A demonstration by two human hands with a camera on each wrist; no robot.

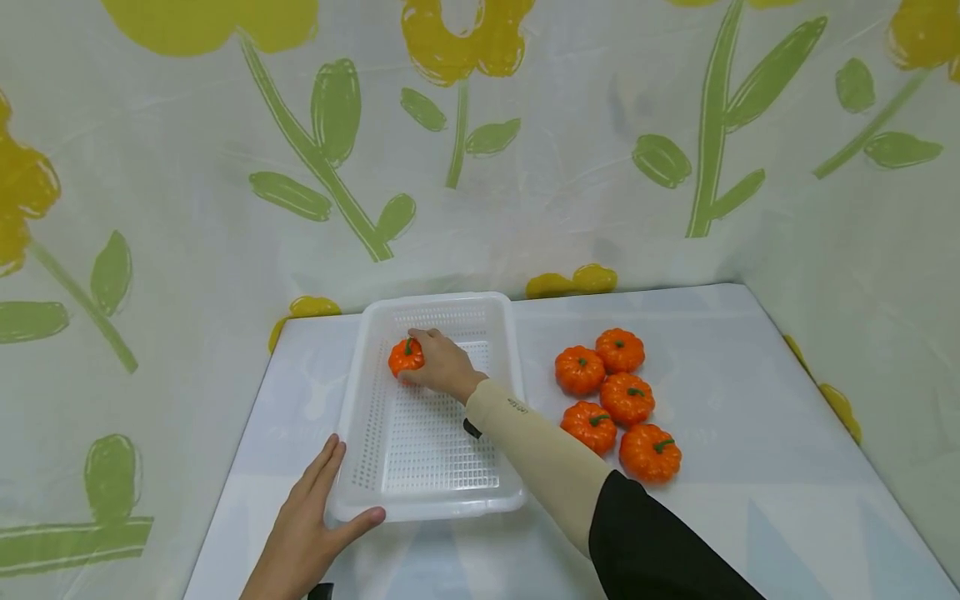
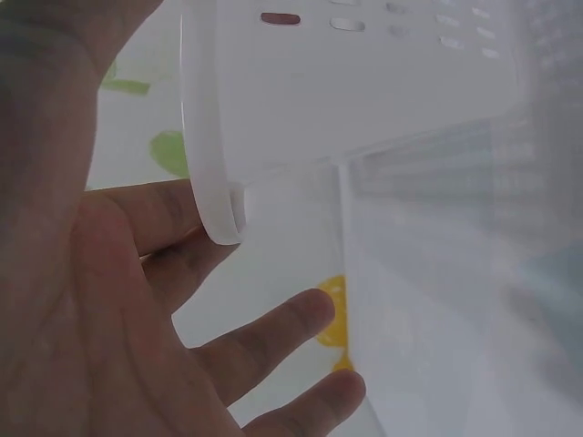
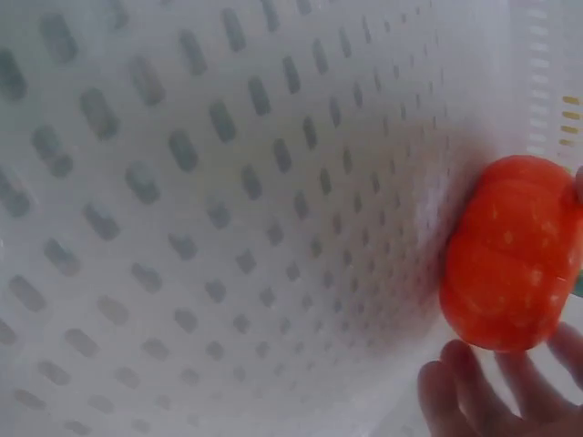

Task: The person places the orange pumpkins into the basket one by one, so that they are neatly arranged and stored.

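A white perforated plastic basket (image 1: 431,508) stands on the table. Inside it, toward the back left, my right hand (image 1: 444,365) holds a small orange toy pumpkin (image 1: 402,357) with a green stem. In the right wrist view the pumpkin (image 3: 510,255) is close to the basket floor (image 3: 273,273), with fingertips (image 3: 446,391) around it. At the front left corner, my left hand (image 1: 303,521) rests against the basket with its fingers spread. The left wrist view shows fingers touching the basket rim (image 2: 208,137) from outside.
Several more orange pumpkins (image 1: 627,398) lie grouped on the white table (image 1: 757,417), right of the basket, near the right forearm. A curtain (image 1: 570,167) printed with yellow flowers and green leaves rises behind the table and along its sides.
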